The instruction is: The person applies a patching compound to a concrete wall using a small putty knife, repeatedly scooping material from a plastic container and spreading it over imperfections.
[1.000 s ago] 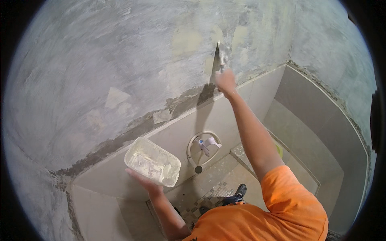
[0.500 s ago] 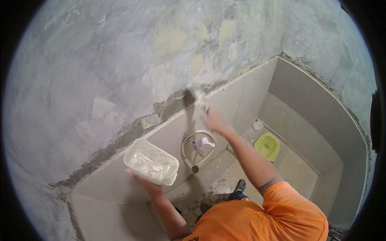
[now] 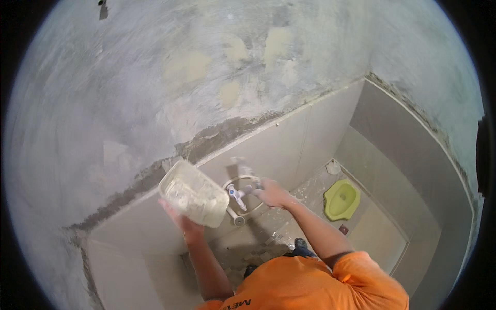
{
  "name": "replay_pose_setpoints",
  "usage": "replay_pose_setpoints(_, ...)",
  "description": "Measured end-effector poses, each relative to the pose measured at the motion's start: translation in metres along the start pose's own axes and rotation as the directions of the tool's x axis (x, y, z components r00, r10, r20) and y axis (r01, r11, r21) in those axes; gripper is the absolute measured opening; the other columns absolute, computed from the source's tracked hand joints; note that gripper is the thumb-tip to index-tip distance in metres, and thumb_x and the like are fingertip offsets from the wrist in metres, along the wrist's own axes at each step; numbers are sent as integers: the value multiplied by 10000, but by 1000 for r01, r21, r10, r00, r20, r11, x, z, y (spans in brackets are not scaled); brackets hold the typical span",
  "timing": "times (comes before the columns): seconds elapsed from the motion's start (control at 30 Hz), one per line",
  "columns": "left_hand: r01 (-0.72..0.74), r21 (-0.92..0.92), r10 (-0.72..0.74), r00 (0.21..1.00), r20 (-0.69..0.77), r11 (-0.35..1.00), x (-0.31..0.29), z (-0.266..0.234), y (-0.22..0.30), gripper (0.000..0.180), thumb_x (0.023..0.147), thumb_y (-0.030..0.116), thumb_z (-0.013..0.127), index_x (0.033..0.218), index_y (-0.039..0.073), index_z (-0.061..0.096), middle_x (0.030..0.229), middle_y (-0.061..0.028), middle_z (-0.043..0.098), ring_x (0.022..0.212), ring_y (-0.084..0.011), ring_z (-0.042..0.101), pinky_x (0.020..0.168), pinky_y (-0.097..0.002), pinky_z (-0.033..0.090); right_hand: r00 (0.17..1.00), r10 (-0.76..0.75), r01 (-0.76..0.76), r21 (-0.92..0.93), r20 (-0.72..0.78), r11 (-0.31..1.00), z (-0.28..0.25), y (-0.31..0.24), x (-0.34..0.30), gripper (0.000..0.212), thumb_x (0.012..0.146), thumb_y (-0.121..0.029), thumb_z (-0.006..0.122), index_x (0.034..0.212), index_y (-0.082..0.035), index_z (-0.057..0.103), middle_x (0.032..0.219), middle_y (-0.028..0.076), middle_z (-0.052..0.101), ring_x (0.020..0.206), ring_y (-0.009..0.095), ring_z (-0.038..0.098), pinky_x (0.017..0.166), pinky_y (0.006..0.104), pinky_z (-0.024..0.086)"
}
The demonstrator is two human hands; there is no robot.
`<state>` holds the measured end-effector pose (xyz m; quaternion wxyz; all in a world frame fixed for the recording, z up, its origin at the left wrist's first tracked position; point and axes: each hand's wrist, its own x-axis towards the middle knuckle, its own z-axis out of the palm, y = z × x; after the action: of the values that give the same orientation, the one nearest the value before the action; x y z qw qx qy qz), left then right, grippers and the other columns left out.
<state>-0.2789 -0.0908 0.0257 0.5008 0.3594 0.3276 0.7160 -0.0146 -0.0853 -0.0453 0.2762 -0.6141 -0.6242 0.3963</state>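
The left hand [image 3: 182,219] supports a translucent tub [image 3: 211,214], pale paste [image 3: 181,195] smeared inside. The right hand [image 3: 274,194] grips a motion-blurred putty knife [image 3: 243,168], its blade up-left of that hand, apart from the tub. A white tap [image 3: 235,194] shows between the hands; a green squat toilet [image 3: 342,200] lies right of the right hand.

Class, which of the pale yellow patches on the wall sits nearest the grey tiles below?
The lowest patch, beneath the others: the broad left patch, the middle patch and the right patch all sit higher up.
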Motion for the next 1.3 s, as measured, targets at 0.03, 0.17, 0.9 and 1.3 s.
replay_pose_setpoints(0.03,45,-95,-47,999,-18,994,1,15,-14,687,1075,592,281,1534,86,353,1468,-151,459,1323,-324,510,1090,-490,480,999,24,-21,110,-31,994,-29,-1,-30,318,909,-223,576,1124,3,639,799,187,623,729,272,644,690,423,521)
replay_pose_setpoints(0.17,246,-198,-244,969,36,949,-1,60,-75,731,1060,648,279,1514,85,383,1405,-140,523,1239,-307,585,1024,-453,531,989,-59,65,40,-138,997,-87,21,-101,339,850,-187,583,1094,48,586,854,278,633,812,467,610,785,480,497)
replay_pose_setpoints(0.9,-393,162,339,897,282,905,-40,230,-131,822,964,706,507,1433,44,373,1383,-146,506,1297,-262,532,1090,-415,457,996,-59,48,-158,-67,986,-186,162,-160,317,900,-207,660,1140,-17,576,894,271,693,916,489,656,788,546,514)
replay_pose_setpoints(1.3,-209,255,-3,767,642,944,-54,247,-138,1037,813,749,697,1453,1,371,1358,-280,576,1301,-327,570,1104,-437,454,960,-19,158,-489,278,858,-220,80,-147,283,882,-71,525,1102,94,593,903,270,714,887,458,707,814,514,561)
